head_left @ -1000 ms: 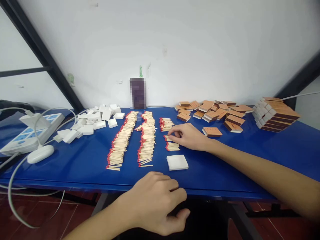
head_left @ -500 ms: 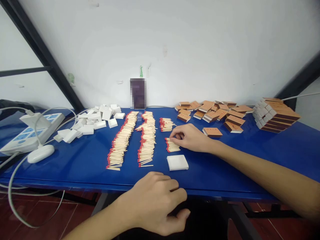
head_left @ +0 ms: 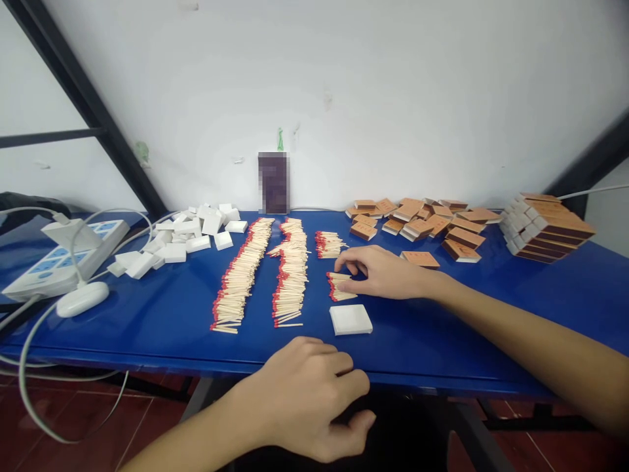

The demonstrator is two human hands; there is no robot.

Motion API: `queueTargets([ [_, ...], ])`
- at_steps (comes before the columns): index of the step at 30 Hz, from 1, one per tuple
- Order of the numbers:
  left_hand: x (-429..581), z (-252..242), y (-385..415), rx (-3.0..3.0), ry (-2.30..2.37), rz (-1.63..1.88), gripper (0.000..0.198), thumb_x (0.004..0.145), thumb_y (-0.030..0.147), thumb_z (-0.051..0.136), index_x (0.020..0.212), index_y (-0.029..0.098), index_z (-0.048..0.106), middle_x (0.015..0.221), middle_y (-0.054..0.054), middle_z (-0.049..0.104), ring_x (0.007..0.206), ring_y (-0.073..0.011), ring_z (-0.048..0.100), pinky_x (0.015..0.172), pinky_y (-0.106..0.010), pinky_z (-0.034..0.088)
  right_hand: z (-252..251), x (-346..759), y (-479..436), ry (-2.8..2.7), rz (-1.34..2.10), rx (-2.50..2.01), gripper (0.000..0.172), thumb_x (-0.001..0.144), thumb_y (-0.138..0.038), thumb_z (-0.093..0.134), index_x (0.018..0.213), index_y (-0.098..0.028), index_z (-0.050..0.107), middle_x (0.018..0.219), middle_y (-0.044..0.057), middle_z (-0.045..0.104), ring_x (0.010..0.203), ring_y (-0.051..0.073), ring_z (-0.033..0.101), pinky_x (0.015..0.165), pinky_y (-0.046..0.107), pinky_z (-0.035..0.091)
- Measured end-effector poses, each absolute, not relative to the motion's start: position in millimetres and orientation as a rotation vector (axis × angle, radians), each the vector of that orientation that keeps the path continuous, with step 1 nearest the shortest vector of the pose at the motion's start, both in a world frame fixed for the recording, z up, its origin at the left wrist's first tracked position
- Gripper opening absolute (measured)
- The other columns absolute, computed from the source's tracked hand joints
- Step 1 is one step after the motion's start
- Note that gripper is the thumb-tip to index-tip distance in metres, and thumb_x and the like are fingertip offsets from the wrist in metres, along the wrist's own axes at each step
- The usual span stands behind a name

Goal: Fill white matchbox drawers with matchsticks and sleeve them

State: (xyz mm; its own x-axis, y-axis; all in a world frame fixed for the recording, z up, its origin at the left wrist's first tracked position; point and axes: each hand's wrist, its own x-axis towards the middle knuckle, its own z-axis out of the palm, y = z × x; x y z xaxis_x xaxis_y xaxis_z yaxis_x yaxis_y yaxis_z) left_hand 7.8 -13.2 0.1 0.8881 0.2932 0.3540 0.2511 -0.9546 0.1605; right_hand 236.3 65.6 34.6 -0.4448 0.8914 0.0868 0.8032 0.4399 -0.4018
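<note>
My right hand (head_left: 381, 272) is over a small bunch of red-headed matches (head_left: 339, 278); its thumb and index finger are apart, with the thumb at the sticks. Just behind that bunch lies another small bunch of matches (head_left: 328, 244). In front sits a white matchbox tray (head_left: 351, 319), flat on the blue table. Two long rows of matches, a left row (head_left: 240, 275) and a middle row (head_left: 291, 275), stretch away from me. My left hand (head_left: 314, 393) hovers or rests at the table's front edge, fingers loosely bent, thumb apart, nothing visible in it.
White trays (head_left: 189, 227) are heaped at the back left, beside a power strip (head_left: 63, 259) with cables. Orange matchbox sleeves (head_left: 417, 219) lie loose at the back right. Farther right stands a block of stacked matchboxes (head_left: 550, 226). A blurred dark box (head_left: 274, 183) leans on the wall.
My right thumb and index finger have parted from their pinch over the small bunch of matches. My left hand looks unchanged; the view has shifted slightly.
</note>
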Motion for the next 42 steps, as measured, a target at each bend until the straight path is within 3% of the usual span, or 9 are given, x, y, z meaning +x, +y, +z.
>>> queueTargets([
  [5,7.5,-0.7,-14.2,2.948,0.43,0.557,0.022,0.083,0.035,0.059,0.07,0.02,0.049,0.06,0.005,0.048,0.051,-0.0119,0.044,0.056,-0.027,0.038,39.5,239.1,63.1,-2.48,0.504,-1.433,0.044,0.075,-0.058,0.068,0.098,-0.02,0.064,0.082,0.002,0.056,0.069,0.015,0.048,0.059,0.028,0.033],
  [42,9.1,0.3,-13.3,2.95,0.436,0.546,0.023,0.082,0.035,0.06,0.069,0.021,0.049,0.059,0.005,0.048,0.051,-0.0123,0.044,0.052,-0.028,0.035,27.3,232.4,59.9,-2.406,0.427,-1.335,0.017,0.077,-0.037,0.067,0.075,-0.02,0.066,0.069,0.0,0.058,0.061,0.012,0.047,0.056,0.027,0.032],
])
